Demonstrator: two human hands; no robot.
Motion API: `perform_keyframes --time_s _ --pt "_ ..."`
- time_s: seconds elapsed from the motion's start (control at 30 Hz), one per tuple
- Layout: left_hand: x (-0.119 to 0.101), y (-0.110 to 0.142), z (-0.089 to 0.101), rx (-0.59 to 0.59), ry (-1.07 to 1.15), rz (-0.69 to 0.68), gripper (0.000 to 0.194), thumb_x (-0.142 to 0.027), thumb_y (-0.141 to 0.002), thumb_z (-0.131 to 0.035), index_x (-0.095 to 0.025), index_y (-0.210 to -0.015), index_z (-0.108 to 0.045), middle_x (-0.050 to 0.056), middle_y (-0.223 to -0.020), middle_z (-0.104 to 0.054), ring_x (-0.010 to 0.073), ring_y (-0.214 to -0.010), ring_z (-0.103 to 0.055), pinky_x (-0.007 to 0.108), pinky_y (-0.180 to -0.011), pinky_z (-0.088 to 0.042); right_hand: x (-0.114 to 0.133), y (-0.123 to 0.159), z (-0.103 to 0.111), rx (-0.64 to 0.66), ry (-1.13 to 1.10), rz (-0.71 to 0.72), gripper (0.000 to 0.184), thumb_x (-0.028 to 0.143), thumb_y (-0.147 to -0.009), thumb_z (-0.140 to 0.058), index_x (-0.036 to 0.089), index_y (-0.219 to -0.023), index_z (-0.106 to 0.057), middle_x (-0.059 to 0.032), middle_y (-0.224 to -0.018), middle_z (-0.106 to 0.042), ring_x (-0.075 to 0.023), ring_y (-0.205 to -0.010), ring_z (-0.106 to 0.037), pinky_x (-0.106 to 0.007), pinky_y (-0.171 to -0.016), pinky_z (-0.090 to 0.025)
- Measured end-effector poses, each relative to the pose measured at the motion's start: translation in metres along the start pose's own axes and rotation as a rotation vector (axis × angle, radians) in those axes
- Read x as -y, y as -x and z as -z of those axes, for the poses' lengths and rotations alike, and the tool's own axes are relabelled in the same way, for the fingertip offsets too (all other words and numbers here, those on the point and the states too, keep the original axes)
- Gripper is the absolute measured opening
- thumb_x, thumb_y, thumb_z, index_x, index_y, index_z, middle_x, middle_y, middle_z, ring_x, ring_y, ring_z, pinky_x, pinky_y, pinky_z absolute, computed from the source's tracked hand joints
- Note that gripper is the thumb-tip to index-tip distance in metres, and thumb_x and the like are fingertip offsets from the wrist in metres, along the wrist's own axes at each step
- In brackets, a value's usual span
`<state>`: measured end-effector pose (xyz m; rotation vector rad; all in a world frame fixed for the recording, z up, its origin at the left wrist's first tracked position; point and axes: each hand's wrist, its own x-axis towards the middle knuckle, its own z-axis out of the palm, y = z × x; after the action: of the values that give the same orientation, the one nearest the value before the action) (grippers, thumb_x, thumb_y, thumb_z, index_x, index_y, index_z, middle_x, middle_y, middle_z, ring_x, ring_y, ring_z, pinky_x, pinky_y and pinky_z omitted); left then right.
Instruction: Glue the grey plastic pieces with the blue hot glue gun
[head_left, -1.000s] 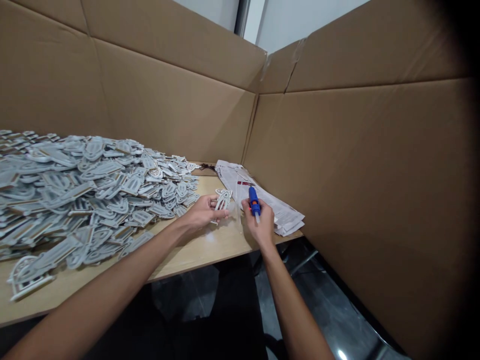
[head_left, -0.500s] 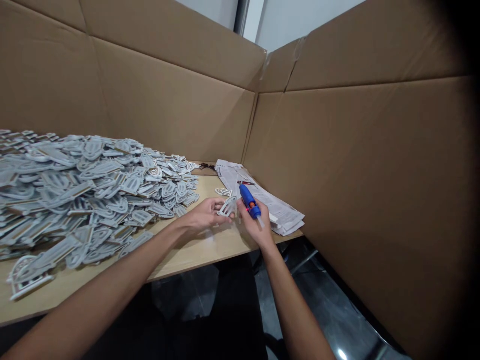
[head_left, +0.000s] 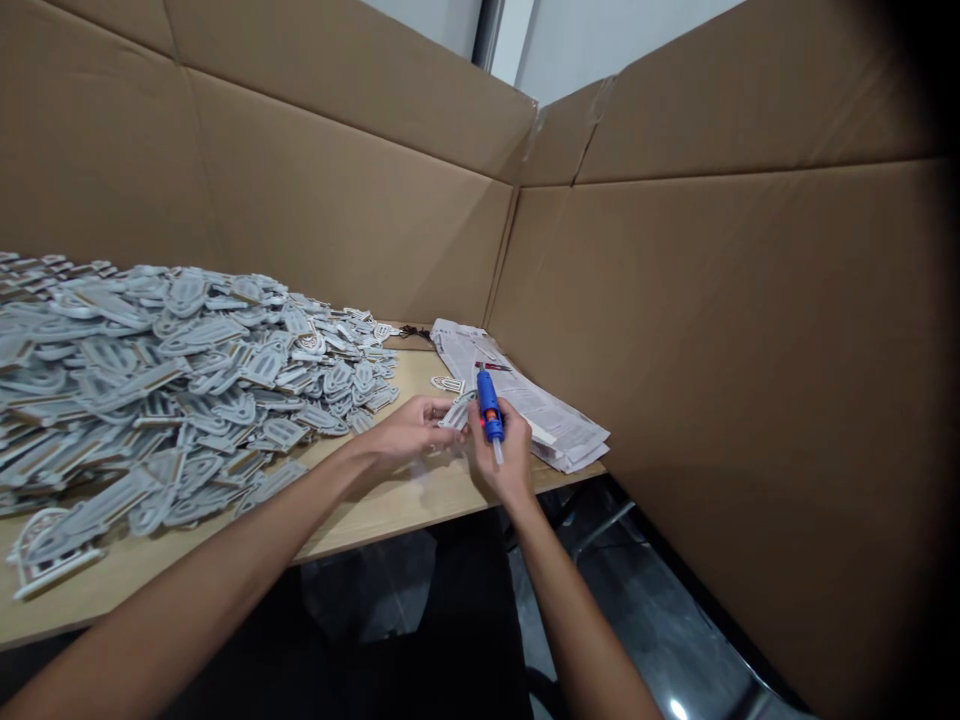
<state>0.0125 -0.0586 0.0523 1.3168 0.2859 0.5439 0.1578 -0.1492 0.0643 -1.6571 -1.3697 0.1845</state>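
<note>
Low over the table, my left hand [head_left: 415,430] pinches a small arched white piece with slots [head_left: 455,411] by its edge. My right hand [head_left: 508,452] is wrapped round a blue hot glue gun [head_left: 489,405], its nozzle pointing away from me and a clear glue stick poking out of the near end. The two hands are close together, and the gun partly covers the right side of the arched piece. Whether the nozzle touches the piece I cannot tell. Just beyond my left fingers lies another arched piece [head_left: 448,384] on the table.
A big heap of similar grey-white arched pieces [head_left: 187,370] covers the left of the table [head_left: 390,500]. Folded newspaper [head_left: 562,425] lies at the right, with a small red and dark object [head_left: 493,367] on it. Tall cardboard walls [head_left: 337,200] enclose the back and right.
My right hand has moved left with the glue gun, closer to the piece in my left hand. The gun now stands more upright in view. My left hand has barely moved.
</note>
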Motion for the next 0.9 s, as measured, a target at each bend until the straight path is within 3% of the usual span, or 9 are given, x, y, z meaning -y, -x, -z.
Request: perform_keyframes --time_s 0.07,0.13,0.3,0.43,0.63,0.73,0.9 --pt "0.003 -0.002 0.003 -0.013 -0.023 -0.013 0.012 -0.026 -0.079 -0.071 -0.016 -0.086 -0.074 0.004 -0.078 -0.068 0.0108 -0.068 -0.055 0.023 -0.064 -0.039 -0.001 0.001 -0.002 -0.008 0.019 0.009 0.031 0.048 -0.096 -0.055 0.02 -0.081 -0.054 0.0016 -0.064 -0.055 -0.0152 -0.057 -0.047 -0.026 -0.057 -0.035" --pt "0.007 -0.004 0.006 -0.015 -0.034 -0.007 0.015 -0.029 -0.082 -0.068 -0.015 -0.079 -0.073 0.004 -0.074 -0.066 0.0107 -0.065 -0.054 0.023 -0.063 -0.039 -0.002 0.001 -0.003 -0.004 0.027 0.016 0.03 0.047 -0.096 -0.055 0.02 -0.083 -0.055 0.0014 -0.065 -0.056 -0.0153 -0.057 -0.047 -0.027 -0.058 -0.034" --pt "0.015 -0.006 0.008 -0.028 0.017 0.03 0.014 -0.028 -0.082 -0.068 -0.015 -0.082 -0.073 0.004 -0.074 -0.065 0.0098 -0.063 -0.054 0.022 -0.062 -0.041 -0.003 0.002 -0.002 -0.023 0.063 0.025 0.029 0.046 -0.094 -0.059 0.018 -0.088 -0.06 -0.0008 -0.071 -0.06 -0.0167 -0.064 -0.05 -0.027 -0.062 -0.036" --pt "0.019 -0.011 0.01 -0.177 0.117 0.04 0.016 -0.029 -0.08 -0.073 -0.014 -0.08 -0.07 0.005 -0.078 -0.068 0.0081 -0.059 -0.053 0.021 -0.056 -0.041 -0.002 -0.003 0.006 0.019 -0.032 -0.008 0.036 0.053 -0.094 -0.06 0.017 -0.09 -0.066 -0.0014 -0.074 -0.064 -0.0166 -0.067 -0.054 -0.027 -0.064 -0.04" --pt "0.01 -0.013 0.011 -0.365 0.233 0.059 0.03 -0.041 -0.078 -0.078 -0.012 -0.082 -0.069 0.003 -0.069 -0.065 0.0087 -0.053 -0.054 0.02 -0.047 -0.04 -0.011 -0.013 0.013 0.094 -0.194 -0.201 0.051 0.067 -0.085 -0.065 0.017 -0.077 -0.065 -0.0026 -0.063 -0.062 -0.0148 -0.053 -0.052 -0.027 -0.053 -0.04" --pt "0.006 -0.012 0.01 -0.409 0.245 0.063 0.026 -0.035 -0.077 -0.077 -0.011 -0.081 -0.068 0.007 -0.072 -0.069 0.0114 -0.058 -0.061 0.022 -0.05 -0.045 -0.012 -0.013 0.015 0.128 -0.249 -0.196 0.05 0.067 -0.084 -0.066 0.017 -0.085 -0.07 -0.0035 -0.064 -0.064 -0.0148 -0.051 -0.052 -0.027 -0.05 -0.04" --pt "0.009 -0.015 0.011 -0.385 0.242 0.042 0.015 -0.015 -0.069 -0.072 -0.009 -0.082 -0.072 0.012 -0.084 -0.075 0.0148 -0.068 -0.069 0.025 -0.063 -0.056 -0.006 -0.01 0.018 0.207 -0.206 -0.126 0.041 0.059 -0.083 -0.072 0.018 -0.079 -0.072 -0.0023 -0.063 -0.062 -0.0165 -0.059 -0.055 -0.026 -0.054 -0.042"
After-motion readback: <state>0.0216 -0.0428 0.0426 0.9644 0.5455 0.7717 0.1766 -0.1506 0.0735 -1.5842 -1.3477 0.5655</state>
